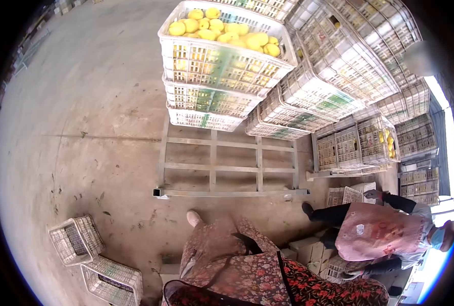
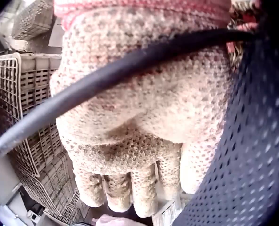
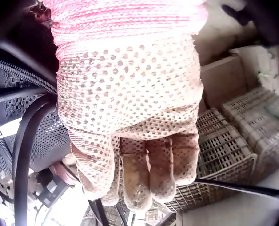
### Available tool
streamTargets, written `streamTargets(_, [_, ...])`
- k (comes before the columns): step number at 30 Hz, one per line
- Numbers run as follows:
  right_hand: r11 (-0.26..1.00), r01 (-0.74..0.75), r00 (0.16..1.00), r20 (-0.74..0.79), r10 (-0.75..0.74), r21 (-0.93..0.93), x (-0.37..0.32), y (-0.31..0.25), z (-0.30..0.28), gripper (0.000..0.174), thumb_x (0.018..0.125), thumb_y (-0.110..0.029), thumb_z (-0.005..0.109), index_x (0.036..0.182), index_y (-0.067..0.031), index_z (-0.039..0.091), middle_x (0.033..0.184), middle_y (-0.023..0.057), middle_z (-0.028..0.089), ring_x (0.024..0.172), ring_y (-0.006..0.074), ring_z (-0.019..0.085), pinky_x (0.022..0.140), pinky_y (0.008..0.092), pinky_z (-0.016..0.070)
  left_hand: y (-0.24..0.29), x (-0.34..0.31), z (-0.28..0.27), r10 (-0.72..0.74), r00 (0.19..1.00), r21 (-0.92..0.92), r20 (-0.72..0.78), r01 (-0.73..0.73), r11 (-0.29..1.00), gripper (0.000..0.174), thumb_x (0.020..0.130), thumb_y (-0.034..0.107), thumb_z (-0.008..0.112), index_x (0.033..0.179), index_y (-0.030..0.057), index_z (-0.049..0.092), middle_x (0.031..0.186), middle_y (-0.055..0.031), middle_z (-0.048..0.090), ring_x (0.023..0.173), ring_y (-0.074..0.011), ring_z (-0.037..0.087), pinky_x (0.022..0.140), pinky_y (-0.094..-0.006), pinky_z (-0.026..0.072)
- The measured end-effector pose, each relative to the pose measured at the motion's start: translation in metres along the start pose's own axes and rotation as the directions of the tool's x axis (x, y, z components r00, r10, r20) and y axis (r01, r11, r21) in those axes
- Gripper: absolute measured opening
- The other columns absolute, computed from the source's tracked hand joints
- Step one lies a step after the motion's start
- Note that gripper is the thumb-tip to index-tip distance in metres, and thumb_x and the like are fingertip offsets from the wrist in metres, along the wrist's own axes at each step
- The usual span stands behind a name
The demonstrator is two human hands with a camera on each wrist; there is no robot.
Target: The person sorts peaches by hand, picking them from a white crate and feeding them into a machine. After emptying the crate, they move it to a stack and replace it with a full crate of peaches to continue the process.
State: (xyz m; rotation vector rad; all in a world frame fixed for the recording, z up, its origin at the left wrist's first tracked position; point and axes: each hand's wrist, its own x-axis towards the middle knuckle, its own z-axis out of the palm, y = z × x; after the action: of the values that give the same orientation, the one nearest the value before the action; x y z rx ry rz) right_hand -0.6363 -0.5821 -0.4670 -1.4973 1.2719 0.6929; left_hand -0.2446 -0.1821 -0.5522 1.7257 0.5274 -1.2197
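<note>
- The left hand [image 2: 139, 117], in a knitted glove, hangs with its fingers relaxed and close together, pointing toward 6 o'clock. Nothing shows in them, though the palm is turned away.
- The right hand [image 3: 130, 122], gloved alike, hangs with its fingers loosely curled toward 6 o'clock and nothing seen in its grip.
- Nearest the left hand are the white crates [image 2: 26, 122] at 9 o'clock. Nearest the right hand is a lattice crate [image 3: 224, 155] at 4 o'clock, with a cardboard box [image 3: 226, 77] at 2 o'clock. Neither hand touches them.
- A black cable [image 2: 106, 75] crosses the back of the left hand. I judge it could snag on a crate's rim or drag at the glove if that hand reached in among the lattice walls.
- A metal frame [image 1: 227, 166] lies on the floor [image 1: 94, 102] at 12 o'clock, in front of the loaded stack [image 1: 211, 97] topped with yellow fruit [image 1: 222, 30]. Its rails look like a likely place to trip.
- Only the head view shows the stack, the frame, two empty crates [image 1: 74, 239] at 8 o'clock and another person [image 1: 380, 232] at 4 o'clock. It shows neither hand.
- Only the wrist views show the gloves and the cable.
</note>
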Motion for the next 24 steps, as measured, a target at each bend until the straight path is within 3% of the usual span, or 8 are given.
streamTargets(9, [0.988, 0.036, 0.993, 0.115, -0.019, -0.15, 0.039, -0.01, -0.068, 0.041, 0.089, -0.035, 0.06, 0.111, -0.0018, 0.065, 0.097, 0.0145, 0.067, 0.091, 0.025, 0.066, 0.078, 0.0396, 0.0524, -0.029, -0.024, 0.035, -0.05, 0.989, -0.161, -0.136, 0.028, 0.987, 0.036, 0.099, 0.025, 0.051, 0.124, -0.0003, 0.058, 0.119, -0.0092, 0.062, 0.108, -0.0212, 0.057, 0.095, -0.0346, 0.0452])
streamTargets(15, [0.967, 0.071, 0.971, 0.237, -0.012, -0.243, 0.058, 0.024, -0.119, 0.043, 0.088, -0.038, 0.061, 0.113, -0.0022, 0.065, 0.1, 0.0158, 0.068, 0.093, 0.0259, 0.066, 0.08, 0.04, 0.0516, -0.035, -0.048, 0.094, -0.086, 0.983, -0.211, -0.159, 0.051, 0.976, 0.035, 0.099, 0.025, 0.051, 0.122, -0.0003, 0.059, 0.116, -0.0087, 0.063, 0.105, -0.0204, 0.058, 0.093, -0.0336, 0.046])
streamTargets(18, [0.929, 0.165, 0.924, 0.381, -0.028, -0.333, 0.072, 0.053, -0.142, 0.045, 0.088, -0.039, 0.061, 0.114, -0.0024, 0.065, 0.101, 0.0165, 0.069, 0.094, 0.0264, 0.066, 0.081, 0.0402, 0.0512, -0.035, -0.061, 0.122, -0.084, 0.983, -0.219, -0.161, 0.047, 0.975, 0.035, 0.099, 0.025, 0.051, 0.121, -0.0003, 0.06, 0.115, -0.0084, 0.064, 0.103, -0.0199, 0.059, 0.092, -0.0332, 0.0464])
streamTargets(20, [0.821, 0.39, 0.826, 0.553, -0.111, -0.417, 0.093, 0.08, -0.164, 0.045, 0.088, -0.039, 0.062, 0.114, -0.0025, 0.065, 0.102, 0.0169, 0.069, 0.095, 0.0267, 0.066, 0.082, 0.0403, 0.051, -0.033, -0.067, 0.139, -0.075, 0.985, -0.218, -0.155, 0.04, 0.975, 0.035, 0.099, 0.025, 0.051, 0.121, -0.0003, 0.06, 0.114, -0.0083, 0.064, 0.102, -0.0197, 0.059, 0.092, -0.0329, 0.0467])
streamTargets(22, [0.627, 0.653, 0.705, 0.642, -0.3, -0.425, 0.14, 0.093, -0.194, 0.046, 0.088, -0.04, 0.062, 0.115, -0.0026, 0.065, 0.103, 0.0174, 0.069, 0.096, 0.027, 0.066, 0.082, 0.0404, 0.0507, -0.031, -0.075, 0.155, -0.061, 0.987, -0.214, -0.149, 0.028, 0.976, 0.034, 0.099, 0.025, 0.051, 0.12, -0.0003, 0.06, 0.113, -0.0081, 0.064, 0.101, -0.0194, 0.06, 0.091, -0.0326, 0.0469])
streamTargets(23, [0.628, 0.691, 0.711, 0.496, -0.499, -0.358, 0.199, 0.112, -0.21, 0.042, 0.086, -0.038, 0.064, 0.111, -0.0039, 0.067, 0.098, 0.0191, 0.069, 0.093, 0.0296, 0.067, 0.08, 0.04, 0.0513, -0.03, -0.079, 0.162, -0.054, 0.988, -0.215, -0.146, 0.022, 0.976, 0.034, 0.099, 0.025, 0.051, 0.12, -0.0003, 0.06, 0.113, -0.008, 0.065, 0.101, -0.0192, 0.06, 0.091, -0.0324, 0.0471])
streamTargets(24, [0.617, 0.677, 0.736, 0.372, -0.566, -0.4, 0.184, 0.043, -0.234, 0.041, 0.087, -0.035, 0.064, 0.115, -0.0048, 0.066, 0.1, 0.0189, 0.07, 0.094, 0.0305, 0.067, 0.081, 0.0398, 0.0518, -0.031, -0.083, 0.17, -0.041, 0.989, -0.209, -0.143, 0.01, 0.978, 0.034, 0.099, 0.025, 0.051, 0.12, -0.0003, 0.061, 0.113, -0.0079, 0.065, 0.1, -0.0191, 0.06, 0.09, -0.0323, 0.0472])
